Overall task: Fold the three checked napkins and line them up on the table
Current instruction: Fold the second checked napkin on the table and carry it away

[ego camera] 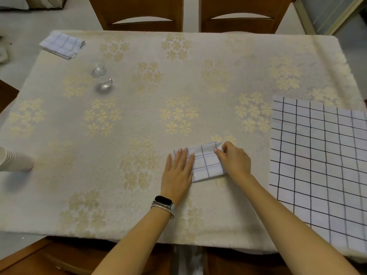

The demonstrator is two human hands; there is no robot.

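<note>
A small folded checked napkin lies near the table's front middle. My left hand rests flat on its left part, fingers spread. My right hand pinches its upper right corner between thumb and fingers. A second checked napkin lies spread out flat at the right side, reaching past the frame's edge. A third checked napkin, folded, sits at the far left corner of the table.
The table wears a cream cloth with gold flowers. A clear glass lies at the back left. A stack of white cups lies at the left edge. Two wooden chairs stand beyond the far edge.
</note>
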